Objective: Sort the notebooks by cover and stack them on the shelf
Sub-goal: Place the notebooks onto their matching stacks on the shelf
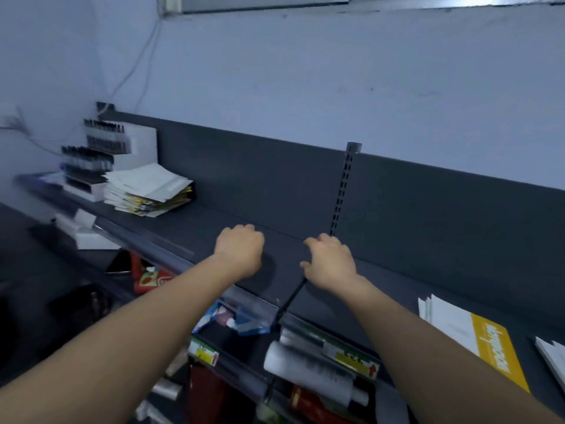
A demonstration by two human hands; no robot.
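— Judging by the piles, how far along is the sorting?
— Partway, I'd say. One ragged stack of notebooks lies well off beyond the left hand, just beside a pen display. A white-and-yellow notebook lies flat out past the right hand, alongside that forearm, with another pile cut off by the frame beyond it.
— And the hands?
— Both rest on the shelf, fingers curled under, clenched on nothing I can see.
— What's left, then?
— Covers in the far stack look mixed and its edges are splayed, so matching and squaring up likely remain.
— Room to work?
— Bare shelf runs from the left hand out to that stack. Mind the front lip close under both wrists, and the slotted upright just behind the right hand.
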